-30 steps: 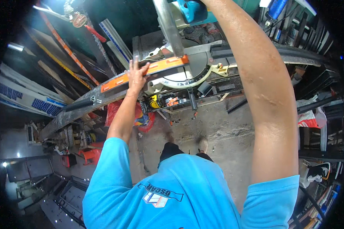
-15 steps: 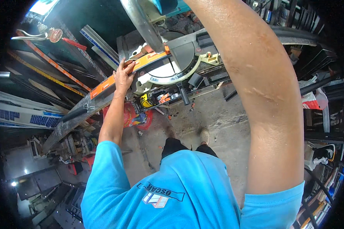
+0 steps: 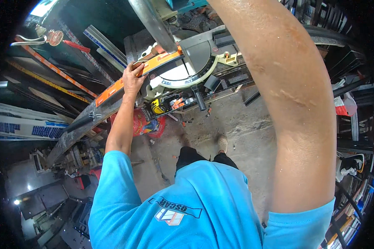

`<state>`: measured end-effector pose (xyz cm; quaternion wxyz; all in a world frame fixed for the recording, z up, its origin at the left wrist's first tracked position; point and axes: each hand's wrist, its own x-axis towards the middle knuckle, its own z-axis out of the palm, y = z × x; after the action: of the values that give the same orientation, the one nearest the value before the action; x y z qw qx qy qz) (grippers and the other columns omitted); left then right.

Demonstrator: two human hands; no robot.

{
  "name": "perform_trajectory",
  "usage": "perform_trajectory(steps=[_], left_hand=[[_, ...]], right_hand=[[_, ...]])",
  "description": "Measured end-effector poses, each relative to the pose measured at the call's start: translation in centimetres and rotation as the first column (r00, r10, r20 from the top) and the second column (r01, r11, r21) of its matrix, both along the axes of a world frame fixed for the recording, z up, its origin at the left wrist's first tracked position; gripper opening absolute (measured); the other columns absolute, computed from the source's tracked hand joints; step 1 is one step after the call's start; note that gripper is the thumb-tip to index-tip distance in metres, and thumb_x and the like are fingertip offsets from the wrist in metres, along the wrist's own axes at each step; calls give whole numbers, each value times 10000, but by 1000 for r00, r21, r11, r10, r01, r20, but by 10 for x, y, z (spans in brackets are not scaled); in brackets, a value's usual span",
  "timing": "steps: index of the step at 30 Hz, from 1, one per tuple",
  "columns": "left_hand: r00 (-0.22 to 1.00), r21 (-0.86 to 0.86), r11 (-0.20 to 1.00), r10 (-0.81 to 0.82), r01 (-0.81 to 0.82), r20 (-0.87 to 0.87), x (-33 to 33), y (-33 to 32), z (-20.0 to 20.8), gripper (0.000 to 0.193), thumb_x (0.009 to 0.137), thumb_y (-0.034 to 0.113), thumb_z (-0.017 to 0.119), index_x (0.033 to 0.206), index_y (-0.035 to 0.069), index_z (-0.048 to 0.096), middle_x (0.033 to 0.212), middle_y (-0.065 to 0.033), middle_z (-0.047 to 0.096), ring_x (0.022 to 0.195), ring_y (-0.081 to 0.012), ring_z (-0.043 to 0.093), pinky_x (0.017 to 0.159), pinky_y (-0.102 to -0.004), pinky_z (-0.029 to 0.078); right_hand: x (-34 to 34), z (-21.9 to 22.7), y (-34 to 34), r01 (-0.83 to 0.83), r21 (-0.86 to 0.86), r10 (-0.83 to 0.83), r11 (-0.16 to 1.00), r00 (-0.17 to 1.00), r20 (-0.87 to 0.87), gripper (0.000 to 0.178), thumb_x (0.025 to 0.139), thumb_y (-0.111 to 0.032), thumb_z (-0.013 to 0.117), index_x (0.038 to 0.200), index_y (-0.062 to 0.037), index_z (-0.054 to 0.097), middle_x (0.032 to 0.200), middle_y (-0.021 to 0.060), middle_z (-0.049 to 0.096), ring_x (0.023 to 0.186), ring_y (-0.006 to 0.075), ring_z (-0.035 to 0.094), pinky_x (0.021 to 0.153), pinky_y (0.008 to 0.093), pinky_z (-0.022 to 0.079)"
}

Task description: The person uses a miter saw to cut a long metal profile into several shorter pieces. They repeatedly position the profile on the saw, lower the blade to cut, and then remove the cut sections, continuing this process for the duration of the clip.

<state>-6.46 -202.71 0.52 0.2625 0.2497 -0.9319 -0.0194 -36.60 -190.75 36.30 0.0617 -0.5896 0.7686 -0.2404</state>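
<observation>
My left hand (image 3: 133, 79) presses down on a long orange strip (image 3: 112, 89) that lies across the fence of a grey mitre saw (image 3: 195, 58). The strip runs from lower left up to the saw's round table. My right arm (image 3: 286, 95) reaches up past the top edge of the picture, so the right hand itself is out of sight. A shiny metal bar or blade guard (image 3: 153, 25) slants down from the top above the saw table. A yellow tape measure (image 3: 158, 107) lies just below the saw.
Long metal profiles and orange-striped bars (image 3: 54, 70) lean at the left. A red bag (image 3: 143, 124) lies on the concrete floor (image 3: 245, 124) under the bench. Dark racks with stock (image 3: 353, 103) fill the right side. My feet stand near the saw.
The view has tilted, so the saw and strip sit higher and more to the right. My left hand has stayed on the orange strip. The right arm has stayed raised.
</observation>
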Motion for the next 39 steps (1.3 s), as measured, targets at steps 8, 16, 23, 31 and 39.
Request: perform_trajectory(steps=[8, 16, 23, 31, 39], left_hand=[[1000, -16, 1000, 18, -18, -16, -5, 4, 1, 518, 688, 207, 918, 1187, 171, 785, 1255, -117, 662, 1152, -335, 631, 994, -444, 508], [1000, -19, 1000, 17, -17, 1, -5, 6, 5, 528, 682, 203, 921, 1192, 173, 784, 1304, -141, 642, 1177, -351, 618, 1011, -445, 502], [1000, -12, 1000, 5, -5, -8, 2, -6, -6, 520, 670, 178, 917, 1174, 184, 787, 1314, -117, 631, 1160, -349, 621, 1015, -445, 500], [999, 1, 1000, 20, -20, -27, -2, -1, -9, 545, 660, 172, 921, 1187, 192, 782, 1333, -126, 616, 1171, -359, 608, 1020, -458, 489], [1000, 3, 1000, 6, -6, -27, -1, -3, -10, 576, 645, 149, 926, 1198, 199, 776, 1322, -135, 614, 1178, -362, 600, 1023, -466, 484]], right_hand=[[6, 1, 0, 4, -11, -4, 1000, 1000, -10, 456, 945, -466, 622, 1020, -50, 791, 1028, 193, 750, 880, 317, 695, 824, 435, 539], [4, -2, 3, 17, -14, -17, 1000, 1000, -10, 459, 951, -460, 610, 1023, -43, 788, 1039, 201, 747, 895, 324, 695, 832, 442, 537], [7, -2, 3, 16, -20, -16, 1000, 1000, -4, 462, 956, -454, 600, 1026, -37, 786, 1048, 208, 744, 908, 330, 696, 839, 448, 536], [7, -1, 3, 22, -25, -22, 999, 1000, -3, 465, 962, -447, 588, 1029, -30, 783, 1059, 216, 741, 922, 336, 697, 847, 455, 534], [10, -2, 4, 21, -32, -21, 999, 1000, -4, 469, 968, -441, 576, 1032, -23, 780, 1070, 224, 737, 937, 343, 697, 855, 462, 532]])
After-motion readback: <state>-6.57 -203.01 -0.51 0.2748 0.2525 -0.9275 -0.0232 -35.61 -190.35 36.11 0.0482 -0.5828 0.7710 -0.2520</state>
